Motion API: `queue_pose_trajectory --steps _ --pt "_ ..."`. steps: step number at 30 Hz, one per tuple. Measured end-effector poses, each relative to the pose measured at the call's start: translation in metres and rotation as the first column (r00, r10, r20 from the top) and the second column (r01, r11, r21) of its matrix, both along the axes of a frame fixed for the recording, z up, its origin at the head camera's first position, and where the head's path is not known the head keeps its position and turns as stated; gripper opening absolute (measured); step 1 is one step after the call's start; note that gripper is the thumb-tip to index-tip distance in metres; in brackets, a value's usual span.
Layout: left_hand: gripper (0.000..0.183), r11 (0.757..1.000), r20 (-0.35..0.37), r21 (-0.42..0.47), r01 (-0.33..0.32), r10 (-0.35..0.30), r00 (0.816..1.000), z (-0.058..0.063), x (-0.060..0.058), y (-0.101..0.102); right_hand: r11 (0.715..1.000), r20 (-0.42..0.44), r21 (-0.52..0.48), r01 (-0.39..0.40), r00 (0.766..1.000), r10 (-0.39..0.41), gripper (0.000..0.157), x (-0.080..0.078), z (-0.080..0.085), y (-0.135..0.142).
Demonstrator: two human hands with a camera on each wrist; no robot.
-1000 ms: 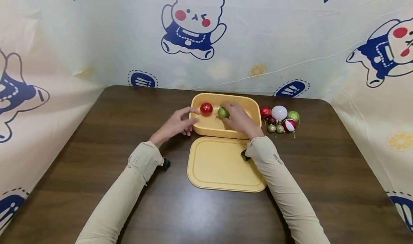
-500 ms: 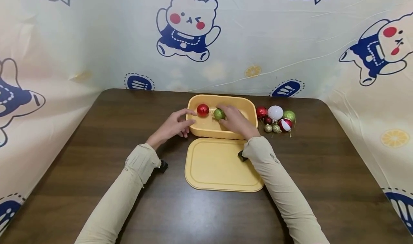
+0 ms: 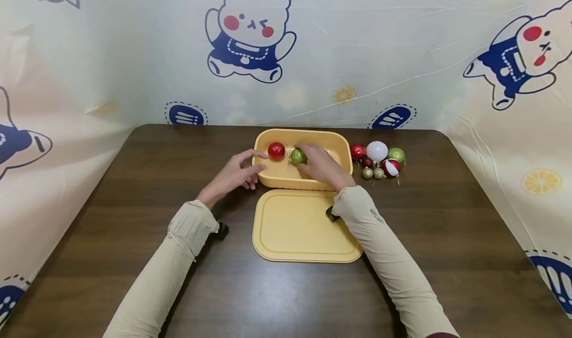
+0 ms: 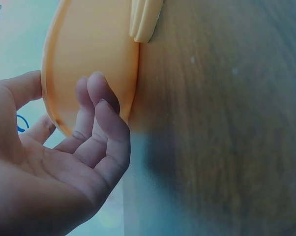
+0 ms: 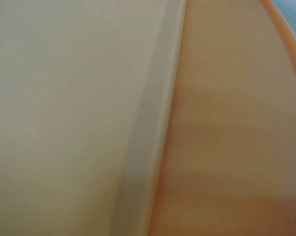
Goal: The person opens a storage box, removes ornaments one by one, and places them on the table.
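Note:
In the head view, my right hand (image 3: 323,166) is inside a yellow plastic box (image 3: 304,184), with thumb and fingers around a green glitter Christmas bauble (image 3: 298,156). A shiny red bauble (image 3: 276,151) lies to its left on the box floor. At the box's left end, my left hand (image 3: 232,174) holds the rim, thumb and index finger over it. The left wrist view shows the other fingers (image 4: 111,132) curled outside the wall. Only the box wall (image 5: 236,123) and the pale lid (image 5: 74,108) fill the right wrist view; the right hand is out of it.
Right of the box, several more baubles lie grouped on the brown table (image 3: 438,219), among them a white one (image 3: 377,151), a green one (image 3: 396,155) and a red-and-white one (image 3: 391,167). The yellow lid (image 3: 299,229) lies flat before the box. A cartoon-printed sheet (image 3: 339,45) hangs behind.
The whole head view has shifted a little as the head turned. Both hands keep their places at the box, and the green bauble stays between the right thumb and fingers.

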State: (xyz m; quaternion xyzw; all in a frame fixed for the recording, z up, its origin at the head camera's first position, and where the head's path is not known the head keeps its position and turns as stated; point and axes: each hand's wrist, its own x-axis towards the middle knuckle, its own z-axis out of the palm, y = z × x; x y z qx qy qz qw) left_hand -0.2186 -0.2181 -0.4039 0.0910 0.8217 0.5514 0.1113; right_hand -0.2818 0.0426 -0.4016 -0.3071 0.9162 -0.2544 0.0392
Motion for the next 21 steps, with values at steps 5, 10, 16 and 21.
queue_pose_trajectory --steps 5,10,16,21 --pt "0.038 1.000 -0.006 0.001 0.009 -0.009 1.000 0.000 0.000 -0.001 1.000 -0.017 0.000 0.009 1.000 -0.009 0.055 0.001 0.002 -0.001" --pt "0.037 1.000 -0.015 -0.004 0.001 -0.001 1.000 -0.002 0.000 0.000 0.999 -0.047 -0.047 0.027 0.998 -0.029 0.057 0.012 0.017 0.003" --pt "0.038 1.000 0.004 0.016 0.020 -0.020 1.000 -0.004 -0.003 0.007 0.998 -0.093 -0.047 0.049 0.994 -0.053 0.058 0.030 0.034 0.019" --pt "0.036 1.000 0.008 0.007 -0.008 0.008 1.000 -0.001 0.000 0.002 1.000 -0.113 -0.024 0.005 0.994 -0.008 0.057 0.036 0.036 0.027"
